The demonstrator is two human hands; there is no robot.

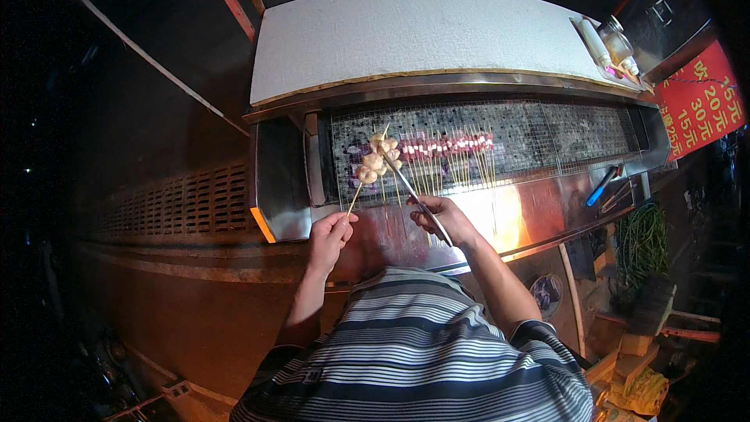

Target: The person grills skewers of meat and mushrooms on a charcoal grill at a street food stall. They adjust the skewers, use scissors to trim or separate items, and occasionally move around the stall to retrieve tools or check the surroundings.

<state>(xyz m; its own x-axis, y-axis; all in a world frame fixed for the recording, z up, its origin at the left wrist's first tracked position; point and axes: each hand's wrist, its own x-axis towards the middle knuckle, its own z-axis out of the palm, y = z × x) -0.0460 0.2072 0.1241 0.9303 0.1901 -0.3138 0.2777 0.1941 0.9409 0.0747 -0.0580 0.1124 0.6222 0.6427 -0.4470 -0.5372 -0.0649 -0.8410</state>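
Note:
My left hand (331, 235) pinches the near end of a thin wooden skewer (354, 199). Pale, rounded chunks of food (368, 173) are threaded along it, tilted over the left part of a long charcoal grill. In my right hand (446, 218) is a slim metal tool (404, 180), tongs or a blade; I cannot tell which. Its far end meets the pale chunks. Just right of them, a row of small skewers with red and white meat cubes (451, 145) rests on the wire mesh (521, 129), their stick ends pointing towards me over the metal front ledge (539, 202).
Behind the grill runs a white tabletop (410, 35). A tray with bottles and a lidded jar (616, 41) stands at its right end. A blue-handled tool (600, 187) lies on the right ledge. Green leafy stalks (643, 246) and a round container (546, 294) sit lower right; a red printed banner (700, 102) hangs beyond.

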